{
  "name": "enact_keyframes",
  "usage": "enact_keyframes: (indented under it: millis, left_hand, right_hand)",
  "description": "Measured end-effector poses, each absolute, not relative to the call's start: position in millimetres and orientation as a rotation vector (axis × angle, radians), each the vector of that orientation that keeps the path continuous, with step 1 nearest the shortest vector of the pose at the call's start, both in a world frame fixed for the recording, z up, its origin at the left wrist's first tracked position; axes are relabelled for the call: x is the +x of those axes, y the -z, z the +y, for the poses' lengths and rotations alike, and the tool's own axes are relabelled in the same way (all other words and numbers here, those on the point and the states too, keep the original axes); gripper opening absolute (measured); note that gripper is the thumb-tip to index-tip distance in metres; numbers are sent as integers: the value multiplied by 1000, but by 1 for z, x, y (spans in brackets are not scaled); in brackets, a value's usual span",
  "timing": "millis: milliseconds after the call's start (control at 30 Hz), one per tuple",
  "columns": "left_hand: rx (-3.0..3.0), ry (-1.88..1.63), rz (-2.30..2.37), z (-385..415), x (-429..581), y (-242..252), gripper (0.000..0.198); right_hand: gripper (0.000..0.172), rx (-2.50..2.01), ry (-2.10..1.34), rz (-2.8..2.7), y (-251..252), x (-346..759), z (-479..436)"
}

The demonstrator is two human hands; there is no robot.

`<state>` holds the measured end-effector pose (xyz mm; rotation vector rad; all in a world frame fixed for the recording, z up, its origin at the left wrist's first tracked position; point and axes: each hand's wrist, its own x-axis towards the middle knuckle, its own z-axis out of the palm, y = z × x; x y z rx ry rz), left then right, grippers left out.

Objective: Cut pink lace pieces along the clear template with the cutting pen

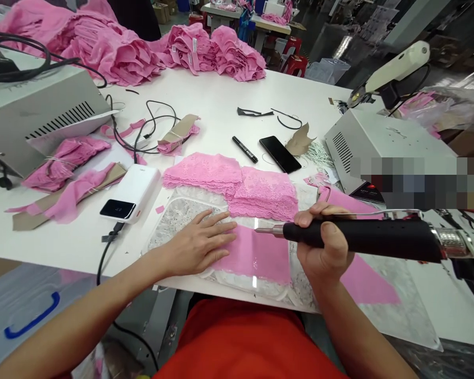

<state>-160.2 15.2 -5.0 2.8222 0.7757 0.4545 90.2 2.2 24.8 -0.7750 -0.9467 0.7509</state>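
The right hand (326,246) is clamped around a black tool (375,238), its tip (266,230) pointing toward the left hand (197,242), which lies spread on the pink panel (263,255) between them. Whether the tip touches the panel is unclear.

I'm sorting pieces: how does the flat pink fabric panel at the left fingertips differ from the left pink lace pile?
The flat pink fabric panel looks plain; the left pink lace pile is patterned. The panel lies low, while the pile shows stacked layers. Both are pink.
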Motion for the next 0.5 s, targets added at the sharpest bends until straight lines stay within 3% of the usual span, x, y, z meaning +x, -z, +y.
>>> enact_keyframes:
  millis: [500]
  left_hand:
    - [2807,-465,769,15,-161,14,39]
  right_hand:
    - [12,-708,-792,-992,-20,81,9]
